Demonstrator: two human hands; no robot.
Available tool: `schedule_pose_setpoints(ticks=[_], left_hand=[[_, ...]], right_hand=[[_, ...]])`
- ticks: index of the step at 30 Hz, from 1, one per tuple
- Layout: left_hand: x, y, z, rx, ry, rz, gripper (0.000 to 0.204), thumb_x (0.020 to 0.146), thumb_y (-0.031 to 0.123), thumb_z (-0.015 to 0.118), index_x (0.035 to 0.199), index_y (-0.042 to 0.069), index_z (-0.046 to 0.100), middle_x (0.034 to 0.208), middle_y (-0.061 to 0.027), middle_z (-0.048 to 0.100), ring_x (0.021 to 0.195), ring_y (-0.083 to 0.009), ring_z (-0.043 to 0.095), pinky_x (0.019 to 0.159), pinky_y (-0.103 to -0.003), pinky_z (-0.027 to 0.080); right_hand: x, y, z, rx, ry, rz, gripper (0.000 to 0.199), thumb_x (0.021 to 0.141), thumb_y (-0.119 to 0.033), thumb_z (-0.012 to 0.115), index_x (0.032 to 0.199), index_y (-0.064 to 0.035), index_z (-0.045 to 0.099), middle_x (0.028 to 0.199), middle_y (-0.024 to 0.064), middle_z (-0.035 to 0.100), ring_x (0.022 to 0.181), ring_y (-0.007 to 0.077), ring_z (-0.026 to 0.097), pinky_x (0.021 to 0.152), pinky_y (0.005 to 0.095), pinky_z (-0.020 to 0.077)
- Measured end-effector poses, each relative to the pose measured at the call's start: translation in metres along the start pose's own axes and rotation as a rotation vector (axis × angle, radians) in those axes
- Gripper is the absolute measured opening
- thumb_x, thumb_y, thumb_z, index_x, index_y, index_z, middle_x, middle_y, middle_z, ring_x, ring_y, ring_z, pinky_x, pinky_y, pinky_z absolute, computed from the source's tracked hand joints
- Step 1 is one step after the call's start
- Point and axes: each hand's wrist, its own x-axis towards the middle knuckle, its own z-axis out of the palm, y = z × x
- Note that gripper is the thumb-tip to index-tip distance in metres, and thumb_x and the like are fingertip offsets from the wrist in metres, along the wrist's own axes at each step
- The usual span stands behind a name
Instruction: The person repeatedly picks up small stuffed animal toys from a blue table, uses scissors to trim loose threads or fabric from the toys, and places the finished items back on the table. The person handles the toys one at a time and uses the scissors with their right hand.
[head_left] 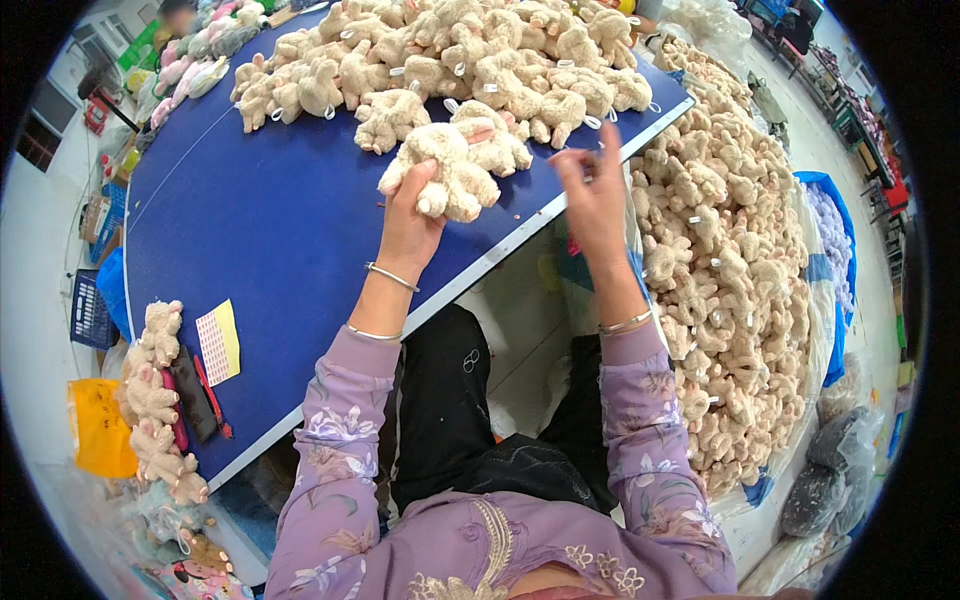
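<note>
My left hand (412, 222) grips a small cream plush toy (447, 172) above the blue table, thumb pressed on its fluffy body. My right hand (597, 205) is raised over the table's right edge, apart from the toy. Its fingers are spread and slightly blurred, and nothing shows in them. Just beyond the held toy lies another plush toy (497, 140) with a pinkish ear. Behind it spreads a large heap of the same cream toys (430, 65), several with white loop tags.
A big sack of cream plush toys (725, 270) stands against the table's right side. At the left edge of the blue table (250, 220) lie a sticker sheet (218, 342), a red pen (207, 385), a dark case (192, 395) and several plush toys (155, 400).
</note>
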Motion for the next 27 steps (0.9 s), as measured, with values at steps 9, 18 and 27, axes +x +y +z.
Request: schedule_pose_setpoints(ticks=[9,18,27], left_hand=[[0.002,-0.004,-0.005,0.003,-0.040,-0.006,0.038,0.091,0.018,0.056,0.123,-0.002,0.048,0.111,-0.0098,0.061,0.091,-0.0178,0.066,0.066,-0.029,0.059],[-0.005,-0.007,0.014,0.206,-0.111,-0.001,0.039,0.087,0.004,0.060,0.124,0.000,0.049,0.113,-0.0073,0.060,0.097,-0.0155,0.062,0.078,-0.029,0.055],[-0.002,-0.012,0.006,0.228,0.020,0.106,0.038,0.089,0.003,0.057,0.126,0.000,0.048,0.118,-0.0099,0.059,0.100,-0.0181,0.062,0.081,-0.030,0.054]], right_hand=[[-0.030,-0.041,0.012,0.151,-0.361,0.056,0.025,0.079,-0.013,0.073,0.096,-0.0036,0.059,0.074,-0.0014,0.063,0.053,0.0019,0.038,0.047,0.0196,0.0336],[-0.034,-0.032,0.023,0.025,-0.138,0.086,0.013,0.079,-0.006,0.066,0.089,-0.0025,0.057,0.065,-0.0002,0.057,0.056,0.0041,0.046,0.051,0.0219,0.0410],[-0.038,-0.040,0.018,0.021,-0.180,0.030,0.024,0.079,-0.014,0.072,0.094,-0.0019,0.057,0.066,0.0050,0.063,0.051,0.0103,0.052,0.050,0.0263,0.0438]])
